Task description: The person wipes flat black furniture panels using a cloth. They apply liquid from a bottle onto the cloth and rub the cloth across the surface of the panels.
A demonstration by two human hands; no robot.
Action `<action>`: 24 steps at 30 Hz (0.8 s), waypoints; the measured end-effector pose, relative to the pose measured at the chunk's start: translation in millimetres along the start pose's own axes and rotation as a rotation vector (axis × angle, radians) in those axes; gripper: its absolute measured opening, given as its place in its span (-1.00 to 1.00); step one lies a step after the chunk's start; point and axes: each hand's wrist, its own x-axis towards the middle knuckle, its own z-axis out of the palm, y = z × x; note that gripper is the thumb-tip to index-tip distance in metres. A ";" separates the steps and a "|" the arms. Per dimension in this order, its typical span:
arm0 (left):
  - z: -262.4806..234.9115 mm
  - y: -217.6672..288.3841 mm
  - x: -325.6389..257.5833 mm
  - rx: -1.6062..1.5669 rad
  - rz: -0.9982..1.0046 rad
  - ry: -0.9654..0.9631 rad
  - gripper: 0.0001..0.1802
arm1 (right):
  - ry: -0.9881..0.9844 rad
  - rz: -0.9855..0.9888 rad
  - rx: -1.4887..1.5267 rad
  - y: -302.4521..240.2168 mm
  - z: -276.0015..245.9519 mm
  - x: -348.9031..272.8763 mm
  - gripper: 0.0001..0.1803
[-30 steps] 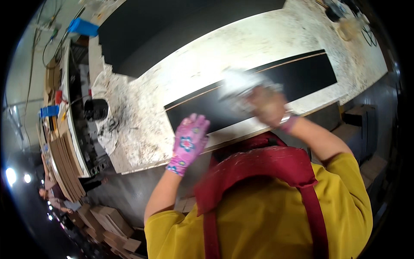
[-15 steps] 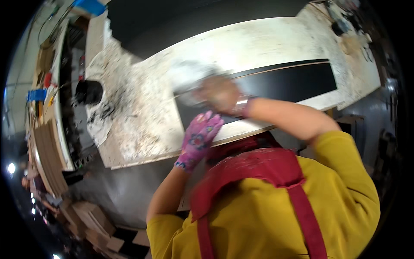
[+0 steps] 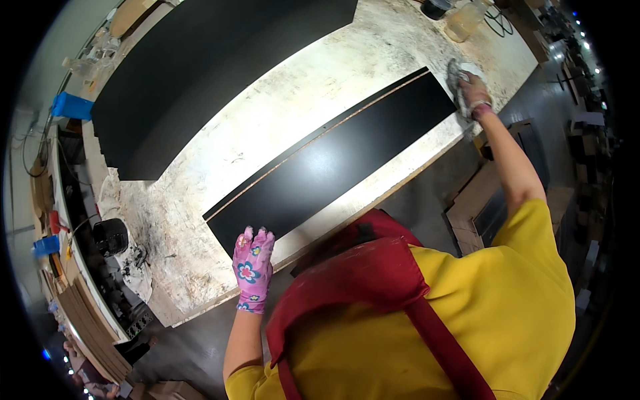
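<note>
A long black panel (image 3: 333, 163) lies along the front of a stained pale workbench (image 3: 280, 107). My left hand (image 3: 253, 261), in a pink flowered glove, rests flat on the panel's near left corner at the bench edge. Far out at the right, my right hand (image 3: 472, 90) is bare and stretched to the panel's other end. It grips a crumpled grey-white rag (image 3: 459, 75) pressed against that end of the panel.
A larger black board (image 3: 200, 60) lies across the back of the bench. Jars and a dark container (image 3: 460, 17) stand at the far right corner. Left of the bench are a blue box (image 3: 70, 105), a black pot (image 3: 110, 235) and stacked boards (image 3: 87, 320).
My right hand has swept the rag from the panel's left part all the way to its right end. The left hand has stayed pressed on the near left corner.
</note>
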 end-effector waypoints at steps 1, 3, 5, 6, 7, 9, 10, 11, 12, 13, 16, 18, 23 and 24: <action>0.0 1.1 -3.5 0.007 -0.030 0.006 -0.58 | -0.126 0.075 0.090 -14.5 -7.1 0.4 -0.52; -1.0 3.8 -15.3 0.031 -0.097 -0.039 -0.57 | -0.168 -0.061 0.112 -43.2 -2.7 -20.4 -0.55; -1.1 -0.2 -15.7 0.000 -0.129 -0.005 -0.55 | -0.085 -0.318 -0.089 -66.9 21.3 -44.8 -0.58; -6.0 -1.7 -11.1 0.016 -0.123 -0.025 -0.54 | -0.054 -0.256 0.049 -16.9 50.8 -31.8 -0.59; -11.2 -0.1 -21.2 0.001 -0.208 -0.006 -0.56 | -0.128 -0.305 0.169 -36.7 58.6 -37.8 -0.58; -15.6 1.7 -28.5 0.099 -0.285 -0.037 -0.57 | -0.225 -0.398 0.142 -29.6 62.9 -49.3 -0.56; -22.1 -0.6 -26.9 0.094 -0.305 -0.031 -0.58 | -0.174 -0.467 0.032 -25.4 60.7 -44.3 -0.55; -30.4 3.1 -33.8 0.097 -0.331 -0.046 -0.57 | -0.187 -0.500 0.012 -30.8 56.8 -52.1 -0.55; -34.3 4.0 -37.1 0.081 -0.344 -0.050 -0.57 | -0.184 -0.525 -0.026 -37.5 50.5 -53.2 -0.55; -44.1 4.0 -41.9 0.103 -0.369 -0.048 -0.57 | -0.194 -0.549 -0.006 -47.7 50.7 -55.8 -0.55; -65.0 -5.6 -27.3 0.083 -0.453 -0.156 -0.66 | -0.231 -0.497 0.050 -60.1 45.7 -58.9 -0.54; -79.1 -55.8 -36.3 0.044 -0.523 0.098 -0.76 | -0.177 -0.539 -0.014 -58.7 46.9 -61.8 -0.54; -124.7 -198.0 -93.7 0.158 -0.780 0.248 -0.58 | -0.170 -0.534 -0.079 -53.8 53.4 -51.5 -0.57; -132.2 -215.4 -97.1 0.290 -0.842 0.083 -0.52 | -0.168 -0.524 -0.094 -52.5 54.1 -47.3 -0.57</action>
